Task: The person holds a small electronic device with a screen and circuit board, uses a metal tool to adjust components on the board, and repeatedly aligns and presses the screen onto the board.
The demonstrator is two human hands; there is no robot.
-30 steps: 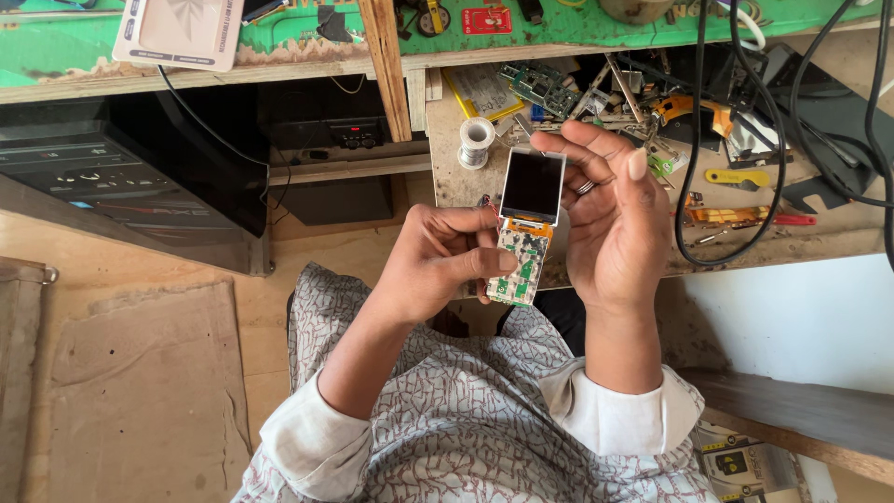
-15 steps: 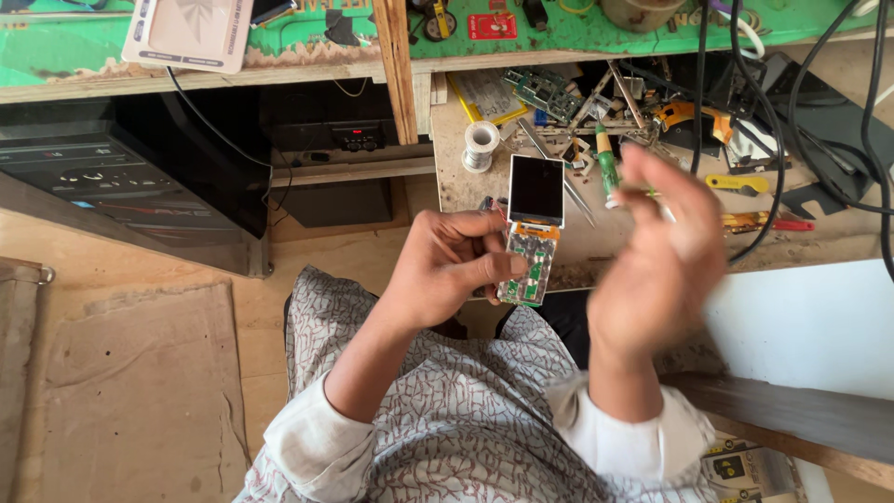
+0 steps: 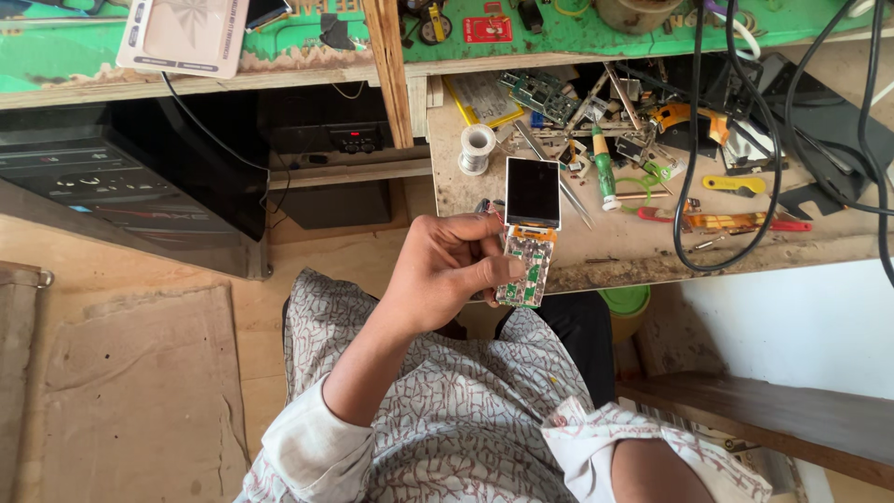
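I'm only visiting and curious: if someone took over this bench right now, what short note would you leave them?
Left hand: its grip is closed on a bare phone board, dark screen up top, green circuit part below, held over the bench edge.
Right hand: out of view; only its sleeve shows at the bottom.
On the bench: solder spool, tweezers, green-handled screwdriver, loose boards and black cables.
Done: the phone is already out of its casing.
Left: cannot tell from the picture; no tool is on the board.
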